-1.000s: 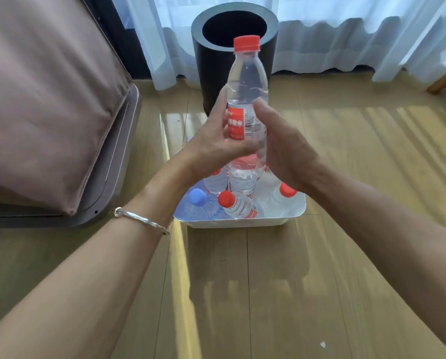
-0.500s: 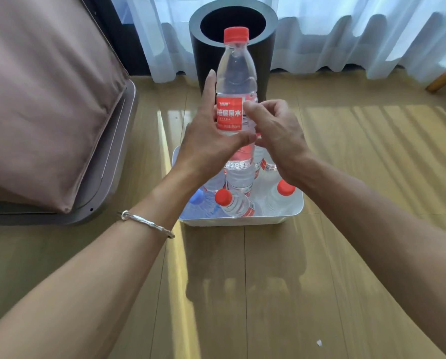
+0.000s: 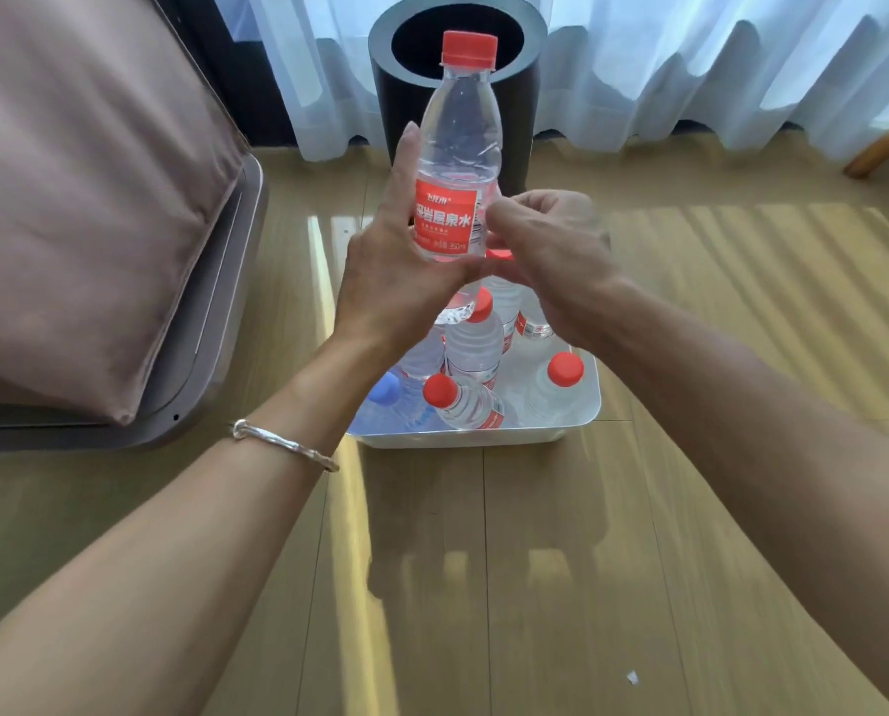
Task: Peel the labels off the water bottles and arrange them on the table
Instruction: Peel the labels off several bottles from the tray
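The water bottle (image 3: pixel 460 131) is gripped upright by the left hand (image 3: pixel 401 281). The thumb is laid across the front just under the label (image 3: pixel 445 219) and the fingers are run up the outer side, so the printed face is kept steady and turned toward the right hand (image 3: pixel 551 250). The right hand is held with its fingers curled and its thumb tip set at the label edge nearest it, presumably so that a seam can be picked at. Whether the film is actually pinched cannot be told. No lifted corner is seen, so the peel is judged as barely begun.

The bottle is made of thin, clear plastic, narrowed to a shoulder and closed by a ridged red cap (image 3: pixel 469 48). The label is a glossy red band printed with white characters.

Directly below both hands, a smooth white tub (image 3: pixel 484 437) with rounded corners is set, and in it more bottles (image 3: pixel 476 343) are kept within reach, some still red-banded, one blue-capped (image 3: pixel 384 389). Beyond the fingertips, an open black cylindrical bin (image 3: pixel 527 105) is placed, probably for the stripped labels. A silver bracelet (image 3: pixel 282 444) is worn on the left wrist, over polished wood planks (image 3: pixel 535 586).
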The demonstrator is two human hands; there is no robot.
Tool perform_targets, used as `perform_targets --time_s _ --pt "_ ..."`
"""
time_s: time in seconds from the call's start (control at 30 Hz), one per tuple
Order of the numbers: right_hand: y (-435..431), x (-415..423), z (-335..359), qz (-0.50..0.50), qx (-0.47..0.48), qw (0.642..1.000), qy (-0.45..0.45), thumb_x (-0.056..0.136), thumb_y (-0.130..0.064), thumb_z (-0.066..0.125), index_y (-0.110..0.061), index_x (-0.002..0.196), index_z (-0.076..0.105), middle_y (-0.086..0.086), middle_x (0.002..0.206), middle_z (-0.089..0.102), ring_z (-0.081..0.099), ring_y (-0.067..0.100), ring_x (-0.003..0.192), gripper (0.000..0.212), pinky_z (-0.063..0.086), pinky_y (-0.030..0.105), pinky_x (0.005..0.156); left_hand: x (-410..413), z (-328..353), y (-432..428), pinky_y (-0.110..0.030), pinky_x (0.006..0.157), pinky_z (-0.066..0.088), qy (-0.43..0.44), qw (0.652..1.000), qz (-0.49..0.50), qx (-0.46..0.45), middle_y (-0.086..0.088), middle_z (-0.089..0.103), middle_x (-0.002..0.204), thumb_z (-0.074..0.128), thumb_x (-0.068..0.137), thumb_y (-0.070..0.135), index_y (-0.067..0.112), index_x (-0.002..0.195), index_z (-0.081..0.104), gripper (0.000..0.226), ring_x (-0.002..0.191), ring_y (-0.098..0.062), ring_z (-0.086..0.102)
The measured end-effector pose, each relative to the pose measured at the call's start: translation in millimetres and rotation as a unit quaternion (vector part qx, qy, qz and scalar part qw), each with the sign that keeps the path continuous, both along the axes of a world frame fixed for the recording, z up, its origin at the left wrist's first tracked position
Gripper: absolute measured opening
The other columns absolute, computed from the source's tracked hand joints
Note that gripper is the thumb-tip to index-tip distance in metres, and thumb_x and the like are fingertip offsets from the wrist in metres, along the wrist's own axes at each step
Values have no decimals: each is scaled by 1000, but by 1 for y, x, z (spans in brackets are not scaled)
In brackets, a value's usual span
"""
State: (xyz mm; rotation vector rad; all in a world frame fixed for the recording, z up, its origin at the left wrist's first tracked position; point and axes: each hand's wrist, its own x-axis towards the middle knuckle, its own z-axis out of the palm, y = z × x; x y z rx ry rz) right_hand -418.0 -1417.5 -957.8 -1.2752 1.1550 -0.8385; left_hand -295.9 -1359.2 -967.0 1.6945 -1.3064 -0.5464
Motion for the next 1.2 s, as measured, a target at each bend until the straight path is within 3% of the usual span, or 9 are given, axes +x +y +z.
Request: perform_targets --time_s 0.07,0.17,0.33,0.47,0.73,0.9,0.97,1.1,1.2 --pt "4 -4 -1 -17 -8 1000 -11 88 -13 65 -8 71 63 10 81 72 74 20 80 18 62 38 77 6 -2 -1 -34 90 57 44 999 -18 -4 17 68 108 89 66 32 31 156 15 117 98 -1 68" --pt "6 -9 0 -14 -22 1000 -10 91 -11 62 -7 75 60 6 79 68 72 15 76 16 61 29 73 9 -4 -2 -35 90 57 79 996 -32 7 15 69 108 89 69 23 27 157 14 116 98 1 68" --pt "7 -4 3 12 -36 999 -13 93 -27 64 -14 92 57 9 94 65 68 16 84 14 61 39 78 6 -5 -2 -41 90 57 103 994 -39 -6 11 70 110 88 62 32 28 157 12 121 100 -5 69" --pt "8 -3 2 -2 -90 995 30 88 -32 65 -20 86 56 8 91 65 68 30 95 15 57 52 81 5 -6 -3 -36 90 57 120 992 -46 -13 17 67 108 88 69 15 25 157 12 117 100 -1 68" --pt "7 -2 5 -40 -147 988 13 96 -36 59 -23 81 51 4 83 64 70 28 86 21 59 51 74 1 2 -7 -31 87 57 136 987 -74 -44 10 69 112 87 69 17 23 157 11 116 101 -6 69" --pt "6 -1 1 -56 -178 982 24 97 -28 60 -19 76 52 -4 75 60 66 15 74 25 60 45 70 6 5 -10 -20 79 54 162 982 -77 -51 5 70 110 83 72 -1 17 158 11 113 96 -6 70" --pt "5 1 -1 -74 -193 978 27 93 -23 62 -23 69 47 -3 70 55 61 19 68 28 59 41 66 8 7 -8 -18 78 53 164 982 -79 -48 4 70 110 82 72 -2 17 158 11 113 95 -5 70" --pt "3 -1 -6 -101 -181 978 19 86 -11 63 -23 61 39 -10 59 42 40 4 55 37 40 24 54 6 12 -6 -20 80 54 179 978 -87 -56 0 71 107 80 74 -5 14 157 13 108 92 -6 70" --pt "1 -6 0 -83 -137 986 -36 82 -13 63 -21 64 42 -6 63 42 45 12 63 29 50 41 61 6 17 -9 -24 81 55 206 971 -106 -53 0 70 106 79 74 -6 14 156 16 106 93 -10 70"
